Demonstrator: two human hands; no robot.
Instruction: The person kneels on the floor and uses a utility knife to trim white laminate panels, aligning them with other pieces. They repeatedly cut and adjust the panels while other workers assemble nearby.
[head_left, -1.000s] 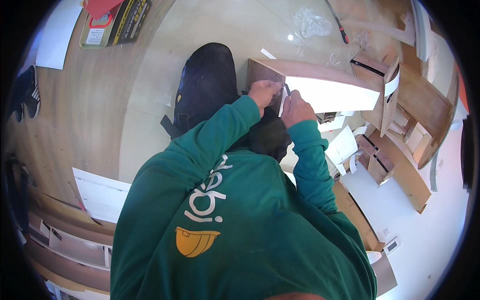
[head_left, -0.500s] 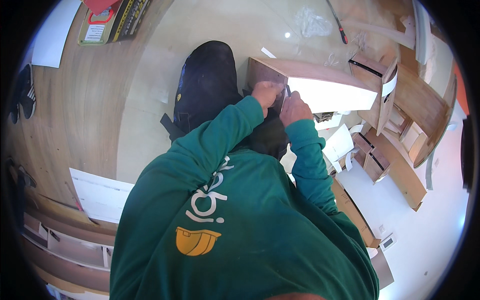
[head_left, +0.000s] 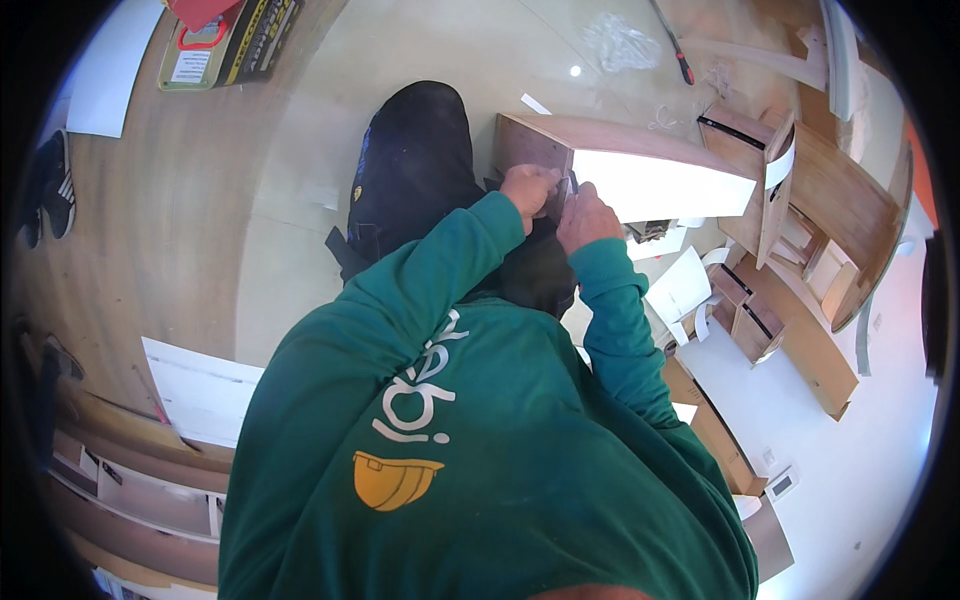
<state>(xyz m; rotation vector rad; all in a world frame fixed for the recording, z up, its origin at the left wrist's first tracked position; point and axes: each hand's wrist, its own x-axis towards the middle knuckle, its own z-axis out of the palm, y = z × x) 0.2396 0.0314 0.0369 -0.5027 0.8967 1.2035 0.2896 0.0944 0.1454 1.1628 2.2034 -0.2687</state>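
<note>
A wooden box-like piece point(head_left: 540, 138) with a white laminate face point(head_left: 660, 182) stands in front of me, its corner at my hands. My left hand point(head_left: 530, 190) is closed at the brown end panel, fingertips pinched at the edge where it meets the white face; anything small in them is hidden. Beside it, my right hand point(head_left: 588, 218) is wrapped round a slim dark tool point(head_left: 574, 182), which sticks up from the fingers against that edge. Whether the tool is a knife or something else I cannot make out. The two hands nearly touch.
A red-handled tool point(head_left: 684, 66) and clear plastic wrap point(head_left: 622, 42) lie on the floor. Wooden drawer parts point(head_left: 745, 135) and curved panels crowd the right. A tin point(head_left: 235, 48) stands upper left; white sheets point(head_left: 200, 390) lie left. Another person's shoes point(head_left: 58, 190) show at the far left.
Both hands stay at the box corner with almost no shift. The box has not visibly moved. The shoe at the lower far left has shifted slightly.
</note>
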